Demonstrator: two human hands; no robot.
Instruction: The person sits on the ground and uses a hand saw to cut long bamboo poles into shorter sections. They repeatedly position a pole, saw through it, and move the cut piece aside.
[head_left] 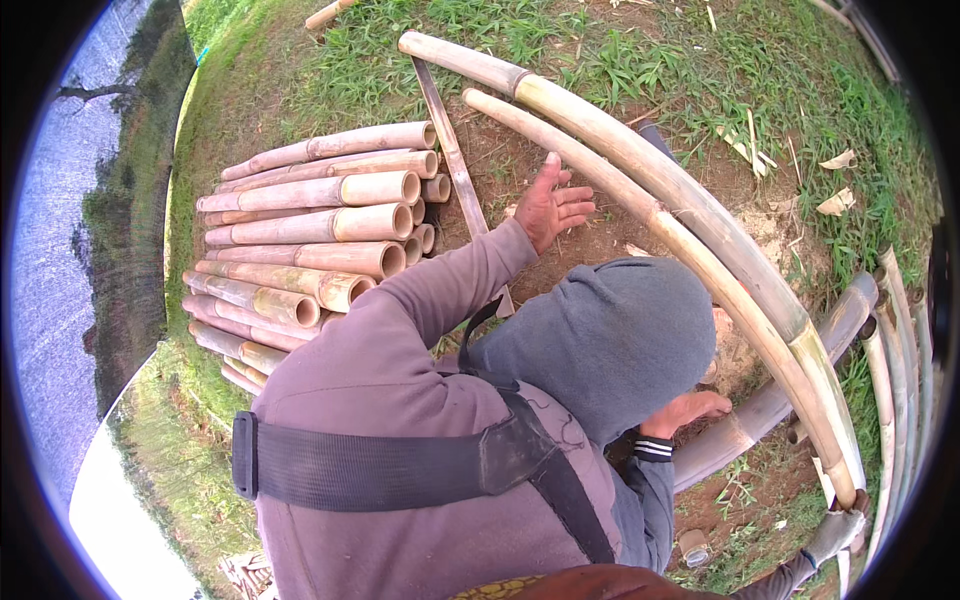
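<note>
At the lower right, my right hand (836,531), in a grey glove below a dark sleeve, is closed around the near end of a thin bamboo pole (690,235). A thicker bamboo pole (640,140) lies beside it, also ending near the glove. My left hand does not show. A hooded co-worker (420,400) with a black strap across a mauve top bends over in front of me. Their open left hand (556,208) reaches toward the thin pole without visibly touching it. Another bare hand (685,412), at a grey sleeve with a striped cuff, is near a thick bamboo pole (735,440).
A stack of cut bamboo lengths (340,220) lies at the left, open ends facing right. Past them runs a flat bamboo strip (450,140). More bamboo poles (893,390) line the right edge. Shavings and a split offcut (745,150) lie on grass and bare soil.
</note>
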